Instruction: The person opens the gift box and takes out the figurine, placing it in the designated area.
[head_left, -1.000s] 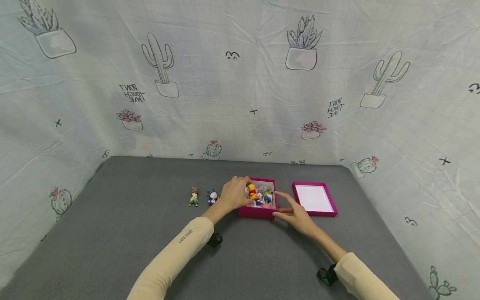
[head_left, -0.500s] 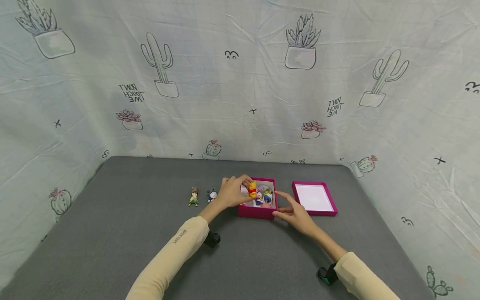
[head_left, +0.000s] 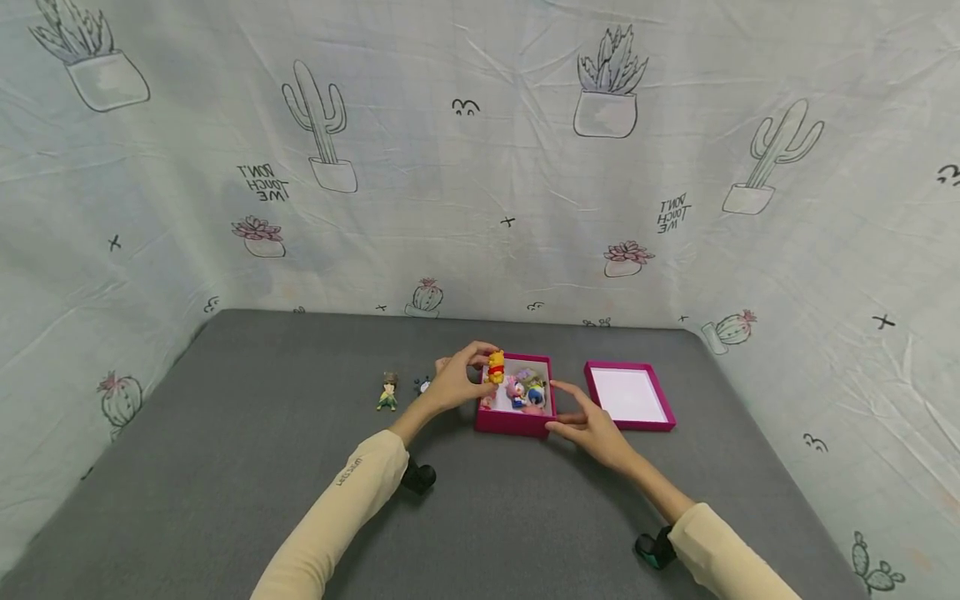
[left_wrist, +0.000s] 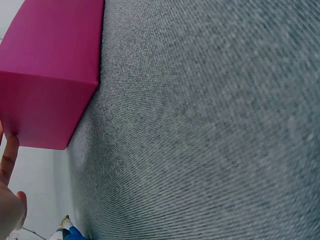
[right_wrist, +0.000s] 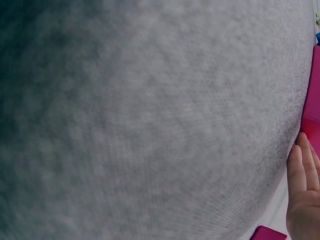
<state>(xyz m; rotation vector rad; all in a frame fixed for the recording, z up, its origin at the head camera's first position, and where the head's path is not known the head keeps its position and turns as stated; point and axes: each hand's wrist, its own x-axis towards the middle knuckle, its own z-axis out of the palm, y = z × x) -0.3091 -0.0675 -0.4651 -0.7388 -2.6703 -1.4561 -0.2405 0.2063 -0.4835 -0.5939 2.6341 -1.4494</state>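
Clearly: left hand (head_left: 454, 382) pinches bear (head_left: 496, 367), right (head_left: 597, 435) touches box (head_left: 510, 423).

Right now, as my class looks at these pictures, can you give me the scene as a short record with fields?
Left hand: pinches the yellow bear
Right hand: fingers touch the box's right side
Box: pink, open, small figures inside
Lid: right of the box, white inside facing up
Left of box: green figure; another figure, partly hidden by the left hand
Surface: grey table
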